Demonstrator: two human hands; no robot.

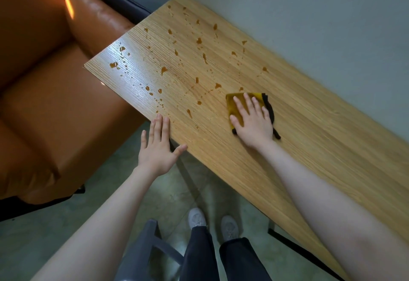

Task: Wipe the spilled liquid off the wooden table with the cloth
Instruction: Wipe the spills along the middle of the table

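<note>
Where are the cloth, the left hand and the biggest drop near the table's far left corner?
cloth (230, 103): head view, on its yellow part beside the fingers.
left hand (156, 150): head view, on its back.
biggest drop (114, 65): head view, on its middle.

You see the scene in soft, even indoor light, not very bright. A pale glare lies on the far left corner of the tabletop (124, 59), and there the wood grain shines white. A small warm bright patch sits on the sofa (69, 7) cushion edge. Shadows are weak; only a thin one shows under the right hand (252, 121). The wide lens bends straight lines, so the tabletop edges lean and curve near the borders. Your forearms at the bottom look large and a little soft.
</note>
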